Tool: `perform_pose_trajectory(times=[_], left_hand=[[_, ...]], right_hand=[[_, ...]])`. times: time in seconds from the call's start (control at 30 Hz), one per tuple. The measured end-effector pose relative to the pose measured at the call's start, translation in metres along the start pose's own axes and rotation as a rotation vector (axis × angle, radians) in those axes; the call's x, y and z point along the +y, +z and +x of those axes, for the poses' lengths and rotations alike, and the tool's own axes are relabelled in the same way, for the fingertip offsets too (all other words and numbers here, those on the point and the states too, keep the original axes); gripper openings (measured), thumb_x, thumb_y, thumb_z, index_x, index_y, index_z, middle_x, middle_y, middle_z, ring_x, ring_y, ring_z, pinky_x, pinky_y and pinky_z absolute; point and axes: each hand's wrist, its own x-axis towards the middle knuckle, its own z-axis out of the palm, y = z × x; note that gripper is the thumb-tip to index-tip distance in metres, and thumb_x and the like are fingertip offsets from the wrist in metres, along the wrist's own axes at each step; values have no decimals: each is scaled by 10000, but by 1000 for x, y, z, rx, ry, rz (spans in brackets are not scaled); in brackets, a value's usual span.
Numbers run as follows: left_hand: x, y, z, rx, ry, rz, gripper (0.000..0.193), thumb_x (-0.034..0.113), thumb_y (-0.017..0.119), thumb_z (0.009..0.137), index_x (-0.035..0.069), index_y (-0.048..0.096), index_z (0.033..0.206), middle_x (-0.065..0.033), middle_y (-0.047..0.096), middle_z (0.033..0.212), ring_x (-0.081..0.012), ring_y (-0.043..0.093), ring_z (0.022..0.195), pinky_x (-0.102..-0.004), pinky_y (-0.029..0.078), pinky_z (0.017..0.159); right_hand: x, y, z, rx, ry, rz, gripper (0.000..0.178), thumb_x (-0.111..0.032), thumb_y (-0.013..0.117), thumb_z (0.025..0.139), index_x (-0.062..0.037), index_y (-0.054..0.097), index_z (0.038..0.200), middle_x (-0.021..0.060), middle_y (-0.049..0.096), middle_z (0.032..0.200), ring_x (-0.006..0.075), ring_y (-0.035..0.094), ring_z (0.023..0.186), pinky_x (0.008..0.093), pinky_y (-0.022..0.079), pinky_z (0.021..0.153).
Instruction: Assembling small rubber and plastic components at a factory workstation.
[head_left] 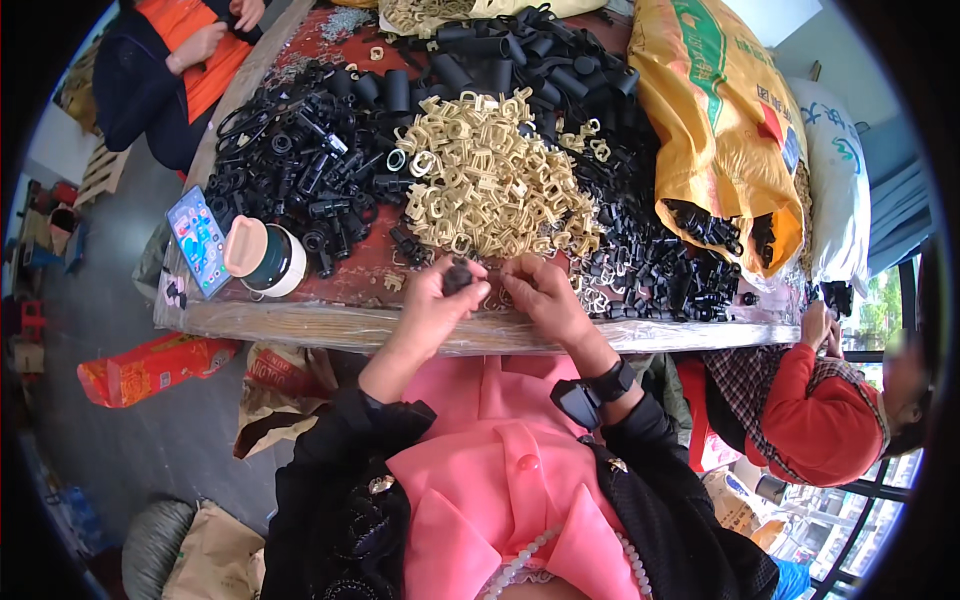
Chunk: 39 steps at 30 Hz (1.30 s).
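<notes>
Head view, my left hand pinching a small black part over the table's near edge, my right hand just beside, its hold unclear, tan clips heaped beyond.

Bright, fairly even light covers the table, while daylight shows through the windows at the right, their outside view pale and overexposed. The wall at upper right also nearly washes out. Small glints pick out the heaped black parts, whose dark tones swallow much detail; the beige clips read crisply. The phone screen glows bluish. The dark piece in the left hand looks soft. Fisheye distortion bows the table's front edge, and the outer rim fades through blur into black.
</notes>
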Motion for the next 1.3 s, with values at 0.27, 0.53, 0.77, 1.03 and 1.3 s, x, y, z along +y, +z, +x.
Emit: perform_pose_trajectory(times=[0.27, 0.53, 0.77, 1.03, 1.3], left_hand=[[-4, 18, 6, -56, 340, 416, 63, 75, 605, 793, 36, 570, 828, 33, 512, 661, -38, 443, 539, -189, 375, 487], [-5, 21, 6, -133, 303, 401, 51, 71, 589, 807, 33, 561, 827, 27, 506, 658, -39, 447, 569, -184, 374, 519], [-8, 22, 3, -130, 147, 215, 79, 69, 590, 803, 31, 541, 852, 20, 510, 667, -53, 463, 566, -185, 380, 522], [-3, 11, -1, -274, -356, -610, 305, 128, 497, 863, 40, 456, 1152, -31, 557, 908, -102, 532, 698, -221, 434, 579], [-12, 10, -9, -246, -328, -426, 333, 150, 452, 892, 22, 426, 1199, -61, 551, 1025, -153, 570, 851, -269, 485, 682]], right_hand=[[-11, -14, -15, -234, 401, 746, 150, -162, 511, 871, -35, 533, 793, -54, 448, 625, 36, 396, 540, 179, 325, 489], [-5, -11, -24, -174, 460, 970, 154, -172, 527, 866, -44, 532, 782, -50, 448, 617, 39, 387, 535, 179, 319, 491], [-9, -8, -28, -84, 435, 810, 157, -160, 520, 870, -29, 540, 785, -54, 452, 633, 50, 408, 551, 193, 338, 503], [-17, -15, -29, 52, 134, 203, 87, -86, 599, 777, -10, 565, 803, 18, 503, 655, 126, 501, 594, 245, 408, 544], [-31, -13, -28, 54, -124, -106, 100, -16, 633, 686, -26, 588, 774, 76, 515, 676, 208, 536, 568, 289, 426, 496]])
